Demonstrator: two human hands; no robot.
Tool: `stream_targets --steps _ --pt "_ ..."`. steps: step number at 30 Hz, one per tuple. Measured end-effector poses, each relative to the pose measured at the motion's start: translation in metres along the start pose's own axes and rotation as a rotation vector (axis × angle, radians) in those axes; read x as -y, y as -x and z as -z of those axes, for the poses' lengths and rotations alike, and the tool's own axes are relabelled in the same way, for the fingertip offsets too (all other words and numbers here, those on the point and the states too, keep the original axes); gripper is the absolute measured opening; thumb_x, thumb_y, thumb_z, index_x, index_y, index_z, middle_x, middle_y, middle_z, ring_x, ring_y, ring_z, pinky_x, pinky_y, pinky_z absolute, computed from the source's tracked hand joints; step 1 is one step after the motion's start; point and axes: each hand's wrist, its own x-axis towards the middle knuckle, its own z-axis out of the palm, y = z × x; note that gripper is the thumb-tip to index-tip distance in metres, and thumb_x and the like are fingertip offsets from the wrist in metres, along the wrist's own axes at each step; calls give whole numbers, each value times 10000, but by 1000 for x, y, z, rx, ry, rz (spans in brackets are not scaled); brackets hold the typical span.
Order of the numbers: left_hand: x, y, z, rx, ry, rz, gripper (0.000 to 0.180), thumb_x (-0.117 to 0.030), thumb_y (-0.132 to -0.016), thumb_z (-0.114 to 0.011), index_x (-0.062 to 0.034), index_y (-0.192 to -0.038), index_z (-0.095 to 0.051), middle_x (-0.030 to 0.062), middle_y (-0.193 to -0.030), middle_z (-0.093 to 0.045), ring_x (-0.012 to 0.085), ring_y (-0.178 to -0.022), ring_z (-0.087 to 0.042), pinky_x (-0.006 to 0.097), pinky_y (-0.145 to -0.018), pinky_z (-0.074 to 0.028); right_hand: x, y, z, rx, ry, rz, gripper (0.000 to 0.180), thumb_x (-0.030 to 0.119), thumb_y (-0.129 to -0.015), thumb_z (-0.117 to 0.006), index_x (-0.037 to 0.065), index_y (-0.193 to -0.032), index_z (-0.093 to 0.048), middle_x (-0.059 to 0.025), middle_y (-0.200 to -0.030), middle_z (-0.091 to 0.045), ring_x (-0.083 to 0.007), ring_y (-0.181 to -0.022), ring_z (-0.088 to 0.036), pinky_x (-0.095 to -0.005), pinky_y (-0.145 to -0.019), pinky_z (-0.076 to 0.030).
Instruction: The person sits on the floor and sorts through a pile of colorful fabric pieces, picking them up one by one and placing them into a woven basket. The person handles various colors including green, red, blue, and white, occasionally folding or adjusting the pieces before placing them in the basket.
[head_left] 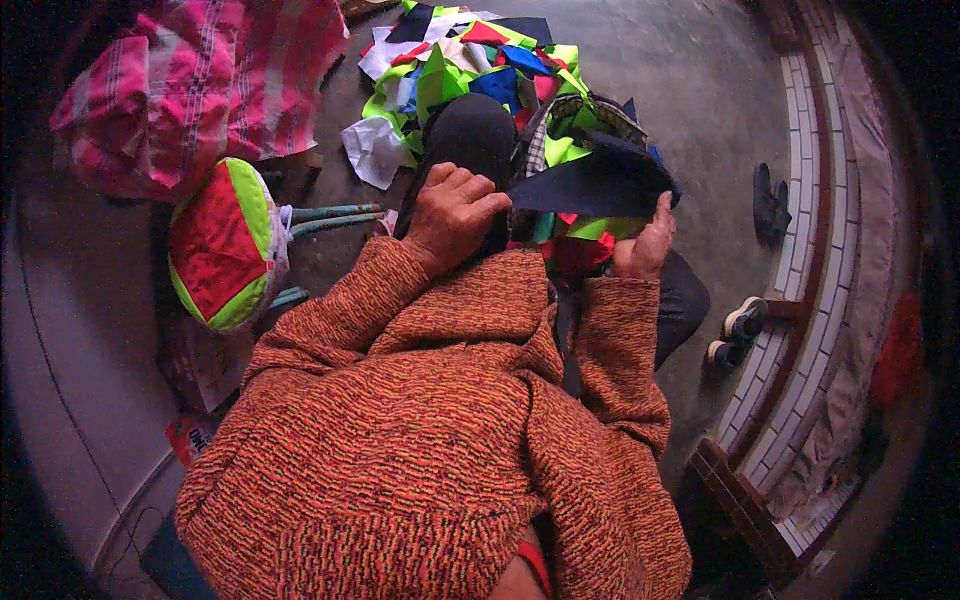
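The left hand [452, 212] and right hand [645, 245] are each closed on an end of a dark navy fabric piece [590, 185], holding it stretched flat near the lap, just before the far heap of coloured scraps [470, 60] on the floor [700, 90].

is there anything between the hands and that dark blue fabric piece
Nothing visible. The left hand grips one end of the dark blue fabric piece and the right hand touches its other end, above the pile of coloured scraps.
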Motion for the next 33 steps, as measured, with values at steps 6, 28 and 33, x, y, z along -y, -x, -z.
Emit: stream_targets --steps 6,28,33 --pt "0 0 0 15 20 15 141 -89 -621 -592 -145 -750 -604 5 -734 -560 199 -676 -532 337 -670 -384 46 -1 2 92 -143 12 424 343 -907 -428 20 -1176 -485 -112 -1174 -531 -268 -1083 -500 -413 -965 -369" --pt "1 -2 1 60 3 38 105 -136 -659 -615 -152 -761 -599 2 -749 -562 198 -701 -536 344 -699 -374 -4 -65 106 332 1471 -91 418 364 -750 -642 28 -990 -573 -107 -859 -627 -187 -770 -598 -299 -694 -456" --pt "3 -4 1 58 20 26 122 -141 -652 -622 -151 -771 -601 2 -744 -564 196 -700 -538 345 -698 -373 -11 -51 136 357 1662 3 414 410 -762 -592 122 -1058 -555 -161 -961 -610 -322 -898 -583 -391 -765 -450"
